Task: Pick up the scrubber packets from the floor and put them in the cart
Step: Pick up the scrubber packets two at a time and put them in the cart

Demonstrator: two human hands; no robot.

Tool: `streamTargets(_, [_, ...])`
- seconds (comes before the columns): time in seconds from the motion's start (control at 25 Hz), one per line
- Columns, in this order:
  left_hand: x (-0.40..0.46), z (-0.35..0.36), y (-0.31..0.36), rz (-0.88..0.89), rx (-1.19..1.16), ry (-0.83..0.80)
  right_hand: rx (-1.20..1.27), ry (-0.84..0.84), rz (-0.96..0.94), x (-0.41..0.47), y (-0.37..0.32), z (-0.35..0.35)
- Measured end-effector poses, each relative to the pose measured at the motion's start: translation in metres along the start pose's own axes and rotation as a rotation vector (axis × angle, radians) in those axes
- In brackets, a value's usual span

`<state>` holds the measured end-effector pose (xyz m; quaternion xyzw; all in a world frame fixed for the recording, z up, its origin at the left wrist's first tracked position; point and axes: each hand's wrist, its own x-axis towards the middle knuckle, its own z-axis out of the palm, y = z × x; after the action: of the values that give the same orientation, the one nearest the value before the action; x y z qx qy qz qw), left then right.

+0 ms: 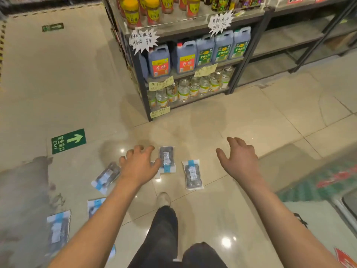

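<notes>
Several scrubber packets lie flat on the tiled floor, each a clear bag with a dark scrubber and a blue-and-white label. One packet (pixel 166 158) lies just right of my left hand (pixel 138 164). Another packet (pixel 193 176) lies between my two hands. A third packet (pixel 106 176) lies left of my left wrist. More packets (pixel 58 231) lie at the lower left, partly under my left forearm. My left hand hovers over the floor with fingers spread and holds nothing. My right hand (pixel 240 159) is open and empty, to the right of the packets. No cart is visible.
A dark metal shelf (pixel 241 60) with vinegar jugs, clear bottles and jars stands straight ahead. A green exit sign (pixel 68 141) is stuck to the floor at left. My leg and shoe (pixel 163 199) stand below the packets. A green-and-red floor mat (pixel 318 182) lies at right.
</notes>
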<state>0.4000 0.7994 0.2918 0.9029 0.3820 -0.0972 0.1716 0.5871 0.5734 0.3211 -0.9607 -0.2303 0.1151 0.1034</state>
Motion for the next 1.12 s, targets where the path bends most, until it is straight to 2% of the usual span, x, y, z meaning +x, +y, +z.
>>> streamTargets(0.2, [0.132, 0.023, 0.017, 0.04, 0.033, -0.066, -0.037, -0.132, -0.041, 0.111, -0.029, 0.048])
streamTargets(0.36, [0.21, 0.104, 0.019, -0.031, 0.02, -0.177, -0.08, -0.307, -0.041, 0.172, -0.016, 0.135])
streamTargets(0.48, [0.266, 0.213, 0.007, -0.072, 0.017, -0.272, -0.097, -0.457, 0.042, 0.208, 0.021, 0.243])
streamTargets(0.64, [0.337, 0.403, -0.043, -0.16, -0.122, -0.421, -0.16, -0.653, 0.081, 0.242, 0.082, 0.425])
streamTargets(0.72, [0.371, 0.486, -0.065, -0.188, -0.15, -0.426, -0.179, -0.697, 0.072, 0.253, 0.108, 0.513])
streamTargets(0.8, [0.41, 0.568, -0.087, -0.192, -0.154, -0.398, -0.16, -0.711, 0.109, 0.267, 0.133, 0.603])
streamTargets(0.92, [0.463, 0.657, -0.103, -0.176, -0.124, -0.348, -0.076, -0.638, 0.218, 0.29, 0.164, 0.702])
streamTargets(1.0, [0.48, 0.69, -0.1, -0.138, -0.044, -0.272, 0.035, -0.576, 0.323, 0.297, 0.18, 0.74])
streamTargets(1.12, [0.472, 0.721, -0.095, -0.124, 0.128, -0.245, 0.177, -0.543, 0.435, 0.295, 0.21, 0.776])
